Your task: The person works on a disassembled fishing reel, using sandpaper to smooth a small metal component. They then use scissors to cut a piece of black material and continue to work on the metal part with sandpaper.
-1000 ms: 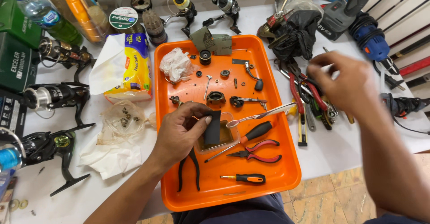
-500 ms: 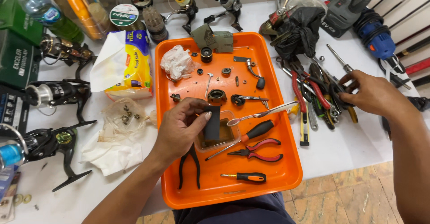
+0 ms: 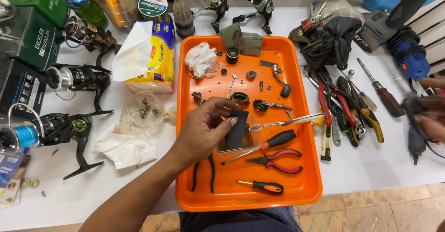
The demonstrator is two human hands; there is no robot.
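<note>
Gripping dark pad [image 3: 237,127] mid-tray [image 3: 306,185]

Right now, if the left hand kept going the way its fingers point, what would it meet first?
The left hand holds a dark flat piece, fingers pointing right across the orange tray. Straight on, it would probably first meet the tweezers, though the height gap is unclear.

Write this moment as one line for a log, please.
left hand: holds dark flat piece over orange tray | right hand: at table's right edge, blurred, grip unclear
</note>
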